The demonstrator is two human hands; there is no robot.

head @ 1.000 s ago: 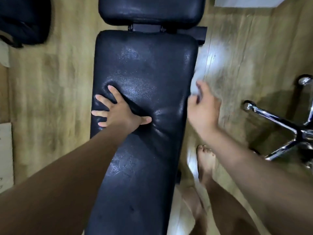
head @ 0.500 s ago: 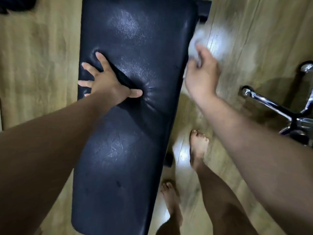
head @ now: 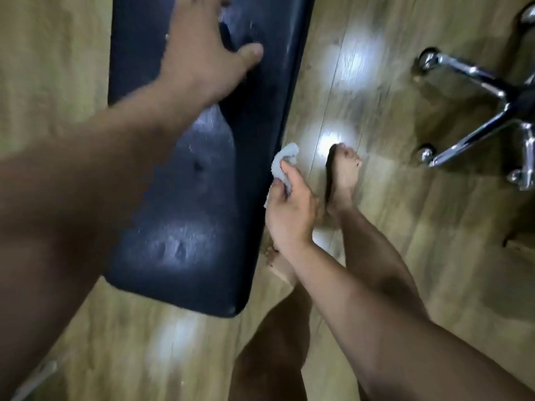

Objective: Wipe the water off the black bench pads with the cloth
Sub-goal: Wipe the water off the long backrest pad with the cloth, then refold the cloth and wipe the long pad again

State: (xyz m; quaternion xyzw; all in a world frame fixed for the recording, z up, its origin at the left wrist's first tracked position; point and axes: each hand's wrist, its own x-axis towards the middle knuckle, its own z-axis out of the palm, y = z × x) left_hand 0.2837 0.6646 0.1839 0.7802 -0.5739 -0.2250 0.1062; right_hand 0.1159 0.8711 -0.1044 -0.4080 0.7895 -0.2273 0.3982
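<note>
The right hand (head: 289, 215), clamped on the white cloth (head: 283, 164), has dropped lower beside the bench pad (head: 185, 204); the left hand (head: 199, 53), fingers spread, seemingly presses the pad; no writing is legible.

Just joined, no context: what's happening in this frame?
A barefoot person is wiping down a black bench pad. The left hand is spread flat on the pad's upper part, bracing. The right hand grips a crumpled white cloth at the pad's right edge, beside rather than on top of it. Pale, shiny patches show on the pad near its lower end; whether that is water or glare cannot be told. A chrome chair base stands on the wooden floor to the right.
</note>
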